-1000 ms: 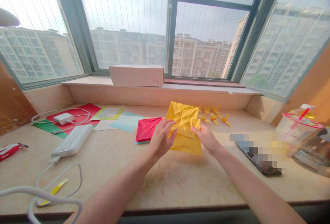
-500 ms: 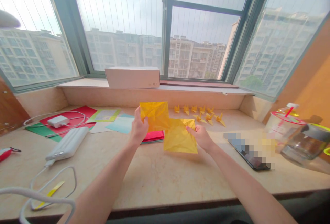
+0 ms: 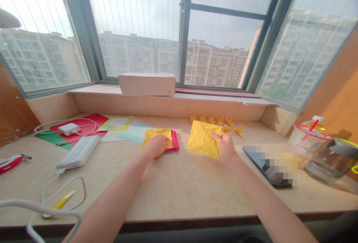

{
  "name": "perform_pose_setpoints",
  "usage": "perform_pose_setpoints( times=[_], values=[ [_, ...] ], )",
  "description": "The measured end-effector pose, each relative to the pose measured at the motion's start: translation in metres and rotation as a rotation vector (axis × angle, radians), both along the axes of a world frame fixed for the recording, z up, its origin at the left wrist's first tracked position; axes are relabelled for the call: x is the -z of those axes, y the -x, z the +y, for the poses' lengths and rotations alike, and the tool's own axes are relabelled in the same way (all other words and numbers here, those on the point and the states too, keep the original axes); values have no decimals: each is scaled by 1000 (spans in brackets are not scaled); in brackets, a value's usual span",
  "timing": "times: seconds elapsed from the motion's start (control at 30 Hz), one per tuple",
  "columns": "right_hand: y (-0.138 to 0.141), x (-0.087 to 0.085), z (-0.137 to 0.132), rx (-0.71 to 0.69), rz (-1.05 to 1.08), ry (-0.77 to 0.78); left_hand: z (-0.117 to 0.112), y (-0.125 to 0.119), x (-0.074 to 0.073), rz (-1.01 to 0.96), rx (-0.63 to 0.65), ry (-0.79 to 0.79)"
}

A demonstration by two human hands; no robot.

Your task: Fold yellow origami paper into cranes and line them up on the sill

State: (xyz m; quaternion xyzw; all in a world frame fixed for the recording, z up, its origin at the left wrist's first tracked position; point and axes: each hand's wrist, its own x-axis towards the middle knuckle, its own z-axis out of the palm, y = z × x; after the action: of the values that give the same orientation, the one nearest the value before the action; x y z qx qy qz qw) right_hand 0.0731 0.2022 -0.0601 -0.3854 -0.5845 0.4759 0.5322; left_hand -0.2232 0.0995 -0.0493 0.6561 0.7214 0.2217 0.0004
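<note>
**Two hands work yellow origami paper on a stone window ledge, apartment blocks beyond the glass.**

The left hand (image 3: 156,146) lies flat, fingers pressed together, on a folded yellow paper (image 3: 156,134) atop a stack of red paper (image 3: 175,143). The right hand (image 3: 226,148) has its fingertips at the edge of a creased yellow sheet (image 3: 203,139) on the ledge (image 3: 179,194); whether they pinch it cannot be told. Just behind stands a row of small yellow paper cranes (image 3: 215,120). To the left lie a white power bank (image 3: 78,152) and a white charger (image 3: 69,129) on red and green paper (image 3: 84,122). To the right are a partly blurred phone (image 3: 265,166), a plastic cup with a red straw (image 3: 307,140) and a glass jar (image 3: 330,161). A pale cardboard box (image 3: 147,84) sits on the upper sill (image 3: 223,98) before green-framed windows (image 3: 184,30).
</note>
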Motion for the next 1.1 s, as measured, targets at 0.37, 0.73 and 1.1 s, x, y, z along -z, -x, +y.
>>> perform_pose_setpoints(
  times=[0.37,0.73,1.1],
  values=[
    [11,-5,-18,-277,47,60,-6,-58,-10,-567,350,-135],
    [13,-12,-26,-515,89,74,-3,-77,-2,-1378,466,-53],
    [-10,10,7,-407,51,133,-5,-78,2,-1448,339,-137]
  ],
)
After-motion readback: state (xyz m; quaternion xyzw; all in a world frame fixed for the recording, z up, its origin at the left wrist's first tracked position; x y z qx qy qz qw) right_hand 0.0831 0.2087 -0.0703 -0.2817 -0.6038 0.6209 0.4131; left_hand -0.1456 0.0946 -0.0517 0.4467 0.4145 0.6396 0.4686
